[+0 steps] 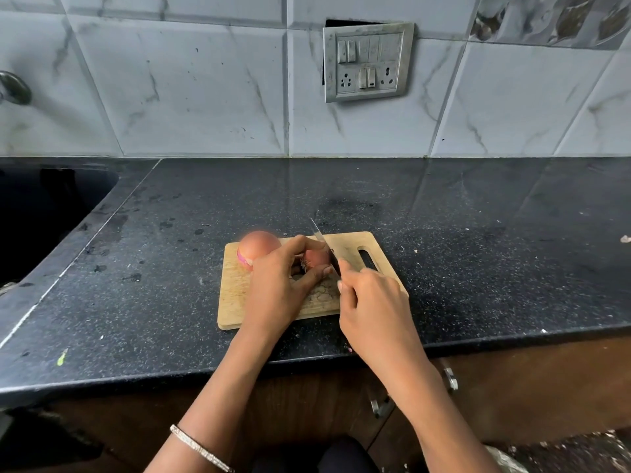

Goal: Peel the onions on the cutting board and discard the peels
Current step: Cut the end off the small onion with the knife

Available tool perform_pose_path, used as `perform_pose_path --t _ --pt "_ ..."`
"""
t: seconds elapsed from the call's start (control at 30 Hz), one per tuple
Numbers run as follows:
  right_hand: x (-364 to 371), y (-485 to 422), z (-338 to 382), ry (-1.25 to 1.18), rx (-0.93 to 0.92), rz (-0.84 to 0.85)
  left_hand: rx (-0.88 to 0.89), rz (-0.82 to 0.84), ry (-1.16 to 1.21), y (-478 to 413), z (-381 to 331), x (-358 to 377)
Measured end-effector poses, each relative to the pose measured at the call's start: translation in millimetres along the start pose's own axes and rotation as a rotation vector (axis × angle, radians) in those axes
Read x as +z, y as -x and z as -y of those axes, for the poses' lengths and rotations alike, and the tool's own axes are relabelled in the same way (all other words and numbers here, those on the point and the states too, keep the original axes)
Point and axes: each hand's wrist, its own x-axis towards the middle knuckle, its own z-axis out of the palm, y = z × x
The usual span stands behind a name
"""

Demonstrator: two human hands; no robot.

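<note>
Gripping small onion (pixel 317 258) on cutting board (pixel 235 295), left hand (pixel 280 285).

Both forearms are bare with no sleeves showing, and the left wrist wears a thin, pale metallic bangle (pixel 201 448) with a finely textured surface.

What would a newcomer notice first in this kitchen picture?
First, the two hands at the wooden cutting board in the middle of the dark counter: the left hand holds a small onion while the right hand grips a knife whose blade rests against it. A bigger onion sits at the board's far left corner. On the tiled wall above, a grey switch panel stands out.
</note>
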Motion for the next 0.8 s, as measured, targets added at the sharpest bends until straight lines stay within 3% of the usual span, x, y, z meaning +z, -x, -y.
perform_pose_path --t 0.5,0.8 --pt "8 20 -9 0.02 0.0 0.03 -0.038 0.002 0.049 0 1 -2" --pt "-22 -15 -18 -0.252 0.111 -0.158 -0.05 0.077 0.207 3 -1 -9"
